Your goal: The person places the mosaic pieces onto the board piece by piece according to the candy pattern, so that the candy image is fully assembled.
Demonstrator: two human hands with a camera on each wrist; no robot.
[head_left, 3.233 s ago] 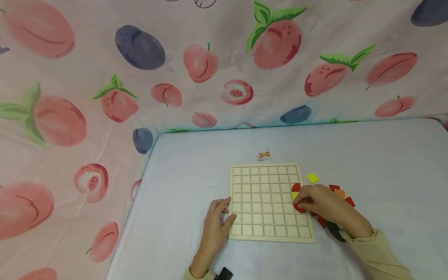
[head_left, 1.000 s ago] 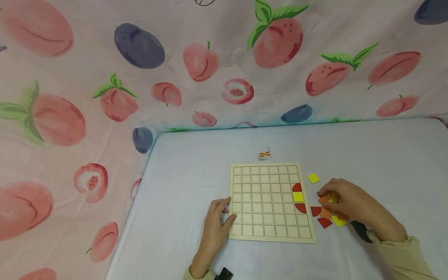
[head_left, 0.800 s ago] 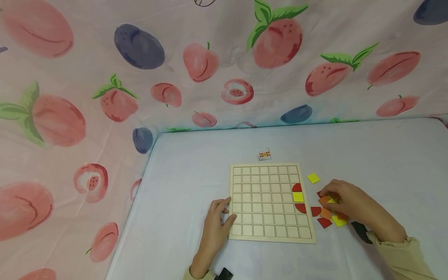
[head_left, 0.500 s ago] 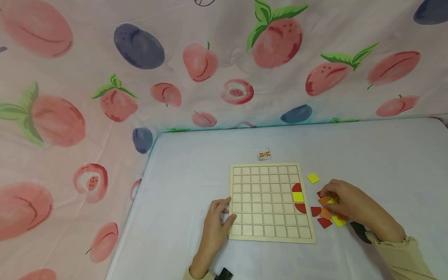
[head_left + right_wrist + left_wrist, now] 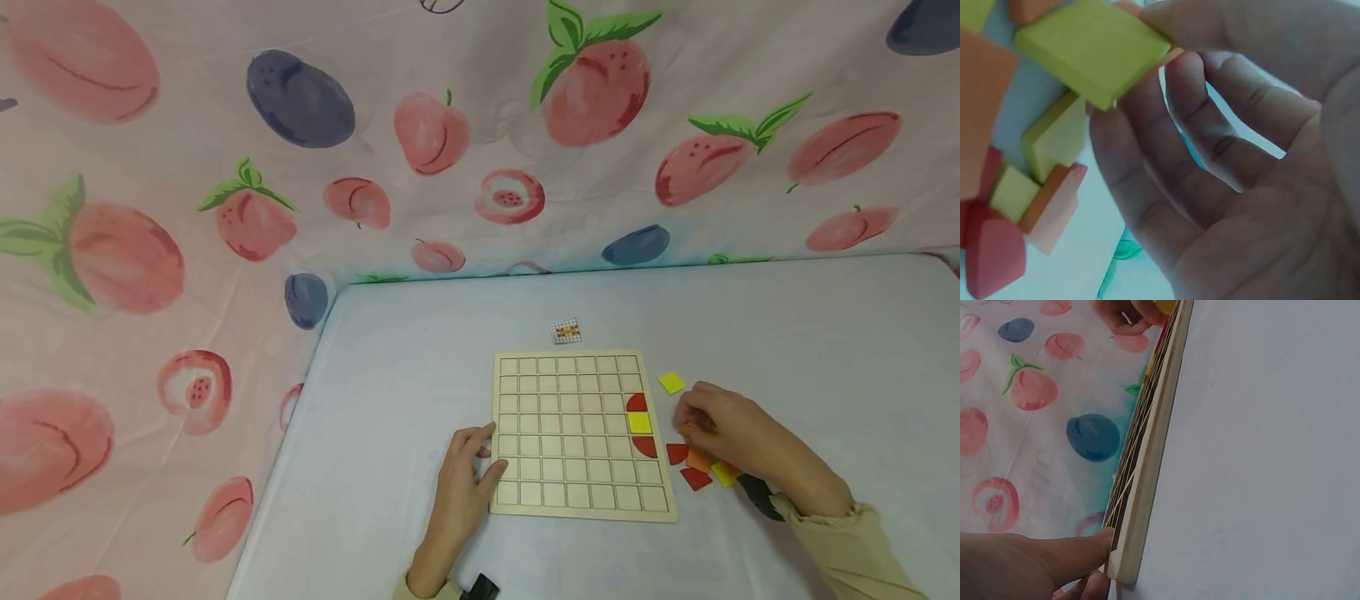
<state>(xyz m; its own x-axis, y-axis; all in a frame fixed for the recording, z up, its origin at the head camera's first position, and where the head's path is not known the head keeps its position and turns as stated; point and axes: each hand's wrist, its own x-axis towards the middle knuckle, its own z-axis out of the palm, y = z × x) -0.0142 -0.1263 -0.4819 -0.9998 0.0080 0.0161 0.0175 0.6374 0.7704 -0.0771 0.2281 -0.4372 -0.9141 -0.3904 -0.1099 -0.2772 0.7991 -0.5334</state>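
Right hand (image 5: 723,425) pinches a yellow square tile (image 5: 1094,50) just right of a pale wooden gridded board (image 5: 558,433)

The thumb lies over one edge of the tile and the bent fingers sit behind it, so the digits are clamped on it. An orange piece (image 5: 1171,57) shows behind the tile, between thumb and fingers; whether it is gripped too cannot be told. Loose pieces lie just to the near side of this hand: two red quarter-round pieces (image 5: 695,479), an orange block (image 5: 699,460) and a second yellow tile (image 5: 724,474). Another yellow square (image 5: 671,382) lies alone, to the far left of the fingers and just off the board.

The left hand (image 5: 461,479) rests on the board's left edge, thumb and forefinger apart, the thumb on the rim. In the rightmost column, three neighbouring cells hold, from far to near, a red quarter-round (image 5: 636,402), a yellow square (image 5: 639,422) and a red quarter-round (image 5: 644,447). A small patterned card (image 5: 566,331) lies just beyond the board's far edge.
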